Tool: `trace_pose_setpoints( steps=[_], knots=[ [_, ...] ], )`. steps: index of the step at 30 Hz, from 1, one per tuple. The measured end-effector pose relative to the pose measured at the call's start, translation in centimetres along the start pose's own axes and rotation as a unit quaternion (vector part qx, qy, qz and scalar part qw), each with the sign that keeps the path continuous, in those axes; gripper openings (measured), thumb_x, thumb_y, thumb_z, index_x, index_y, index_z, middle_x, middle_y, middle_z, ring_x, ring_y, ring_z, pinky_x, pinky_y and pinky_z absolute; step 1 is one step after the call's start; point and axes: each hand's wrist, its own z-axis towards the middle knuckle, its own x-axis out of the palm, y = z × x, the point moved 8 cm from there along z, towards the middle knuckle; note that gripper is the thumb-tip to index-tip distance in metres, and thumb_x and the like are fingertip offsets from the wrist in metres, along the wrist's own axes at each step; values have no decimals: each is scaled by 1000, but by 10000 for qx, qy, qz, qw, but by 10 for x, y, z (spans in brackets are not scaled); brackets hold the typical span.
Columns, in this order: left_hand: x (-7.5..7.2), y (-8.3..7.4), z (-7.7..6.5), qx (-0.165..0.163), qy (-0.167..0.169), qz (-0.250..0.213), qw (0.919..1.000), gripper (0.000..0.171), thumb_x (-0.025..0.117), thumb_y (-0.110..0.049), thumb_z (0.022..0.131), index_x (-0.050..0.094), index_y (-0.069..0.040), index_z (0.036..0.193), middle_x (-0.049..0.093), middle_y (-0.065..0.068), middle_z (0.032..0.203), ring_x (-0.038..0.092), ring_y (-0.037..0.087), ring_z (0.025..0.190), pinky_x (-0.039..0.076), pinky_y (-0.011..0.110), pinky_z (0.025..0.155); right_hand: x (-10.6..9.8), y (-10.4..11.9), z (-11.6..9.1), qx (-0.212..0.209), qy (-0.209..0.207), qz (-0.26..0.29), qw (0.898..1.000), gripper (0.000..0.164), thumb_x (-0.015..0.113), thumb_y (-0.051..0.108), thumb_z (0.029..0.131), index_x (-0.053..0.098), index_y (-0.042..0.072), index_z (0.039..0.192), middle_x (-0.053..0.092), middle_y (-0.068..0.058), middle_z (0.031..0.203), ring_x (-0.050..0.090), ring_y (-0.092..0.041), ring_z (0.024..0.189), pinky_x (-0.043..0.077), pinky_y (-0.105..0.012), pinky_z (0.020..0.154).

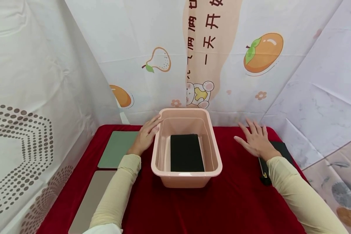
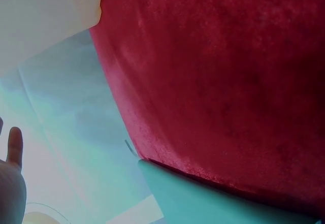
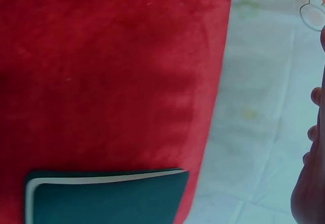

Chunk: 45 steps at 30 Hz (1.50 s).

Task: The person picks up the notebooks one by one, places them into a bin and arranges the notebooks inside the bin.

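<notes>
A pink bin (image 1: 184,182) stands on the red surface (image 1: 237,198), with a flat black item (image 1: 187,152) lying inside. The left hand (image 1: 146,135), fingers extended, is at the bin's left rim; contact is unclear. The right hand (image 1: 255,141), fingers spread apart, is near a dark book (image 1: 282,150). Chinese characters (image 1: 213,21) behind include 天 and 开.
</notes>
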Motion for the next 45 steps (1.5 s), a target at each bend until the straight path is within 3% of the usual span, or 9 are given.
trace_pose_setpoints(
  steps=[6, 19, 32, 45],
  knots=[
    [-9, -1, 0, 116, 97, 313, 9994, 43, 47, -44, 107, 57, -31, 147, 40, -15, 163, 37, 25, 152, 24, 58, 124, 21, -16, -13, 32, 176, -22, 9998, 81, 40, 64, 102, 23, 13, 162, 10, -28, 167, 7, -55, 151, -3, -78, 117],
    [-12, -5, 5, 286, 317, 403, 9983, 44, 50, -45, 106, 58, -28, 146, 41, -12, 162, 35, 26, 152, 26, 58, 124, 36, -62, -51, 525, 368, 157, 9978, 87, 40, 67, 101, 20, 8, 163, 7, -32, 166, 6, -59, 148, -2, -82, 112],
    [-10, -2, 4, 5, 462, 491, 9977, 45, 46, -50, 106, 54, -35, 149, 36, -18, 164, 34, 25, 153, 25, 58, 125, 62, -95, -79, 907, 361, 363, 9946, 87, 41, 68, 100, 22, 8, 160, 11, -35, 163, 9, -63, 144, 2, -83, 110],
    [-4, 0, 2, -130, 496, 305, 9982, 46, 44, -52, 107, 51, -38, 150, 33, -22, 164, 32, 23, 155, 26, 61, 123, 80, -139, -110, 1629, 705, 661, 9819, 92, 33, 70, 101, 13, 2, 159, 3, -43, 157, 3, -69, 138, 7, -83, 102]
  ],
)
